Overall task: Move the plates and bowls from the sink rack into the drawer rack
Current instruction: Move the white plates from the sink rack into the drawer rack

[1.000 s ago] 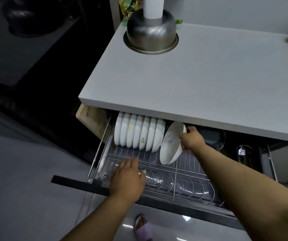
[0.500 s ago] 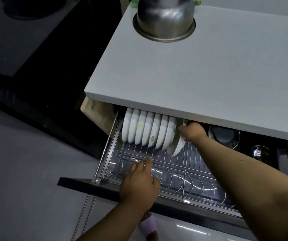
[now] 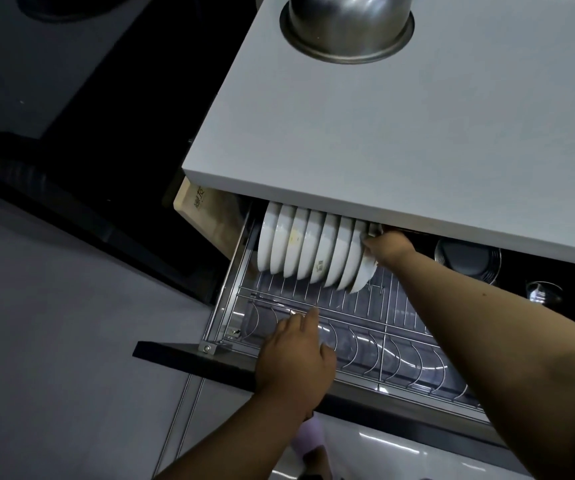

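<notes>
Your right hand (image 3: pixel 388 247), fingers still pinching its rim, has now stood the white ceramic bowl (image 3: pixel 360 268) at the row's end in the wire drawer rack (image 3: pixel 365 317), while your left hand (image 3: pixel 294 355) rests open-fingered on the rack's front, so release seems next.

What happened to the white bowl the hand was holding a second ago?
The right hand tipped the round white ceramic bowl upright and pushed it left against the row of white dishes in the wire drawer rack; its fingers still hold the rim. The left hand stayed resting on the rack's front rail. The upturned steel bowl on the grey countertop did not move.
</notes>
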`<state>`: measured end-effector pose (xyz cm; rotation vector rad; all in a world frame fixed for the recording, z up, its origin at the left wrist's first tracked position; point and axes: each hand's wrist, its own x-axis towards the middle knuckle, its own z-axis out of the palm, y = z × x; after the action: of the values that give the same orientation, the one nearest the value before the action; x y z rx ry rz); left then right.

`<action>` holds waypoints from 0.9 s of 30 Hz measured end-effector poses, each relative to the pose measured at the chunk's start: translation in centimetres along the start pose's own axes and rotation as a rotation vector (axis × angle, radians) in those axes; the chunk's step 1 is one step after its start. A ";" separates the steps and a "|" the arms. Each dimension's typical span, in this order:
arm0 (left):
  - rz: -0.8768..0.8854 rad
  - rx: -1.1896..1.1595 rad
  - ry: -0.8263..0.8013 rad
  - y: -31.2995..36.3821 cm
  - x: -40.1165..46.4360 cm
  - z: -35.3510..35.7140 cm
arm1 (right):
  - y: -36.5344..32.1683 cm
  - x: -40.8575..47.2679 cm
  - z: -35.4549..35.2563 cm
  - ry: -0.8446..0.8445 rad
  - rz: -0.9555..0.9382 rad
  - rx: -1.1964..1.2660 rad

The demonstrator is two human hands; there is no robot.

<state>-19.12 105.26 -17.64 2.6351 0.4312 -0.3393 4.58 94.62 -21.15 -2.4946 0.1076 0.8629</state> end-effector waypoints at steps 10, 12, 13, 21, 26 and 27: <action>-0.089 -0.029 -0.098 0.7 0.0 -1.0 | 3.9 -7.8 0.0 0.024 -0.044 0.232; -0.084 -0.031 -0.107 0.8 -0.1 -1.2 | 5.2 -10.3 -0.2 0.046 -0.043 0.279; -0.080 -0.028 -0.113 1.0 -0.1 -1.3 | 6.0 -11.4 -0.5 0.061 -0.041 0.300; 0.101 -0.196 -0.057 9.7 0.6 -1.3 | 12.9 -18.6 -6.3 0.227 -0.074 0.414; 0.251 -0.223 -0.109 17.3 -0.8 0.8 | 18.5 -22.5 -10.6 0.347 -0.051 0.494; 0.287 -0.212 -0.120 18.9 -1.2 1.3 | 19.9 -23.4 -11.5 0.378 -0.047 0.512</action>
<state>-13.80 88.31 -11.08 2.4103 0.0434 -0.3361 -12.16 69.71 -7.88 -2.1273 0.3481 0.2821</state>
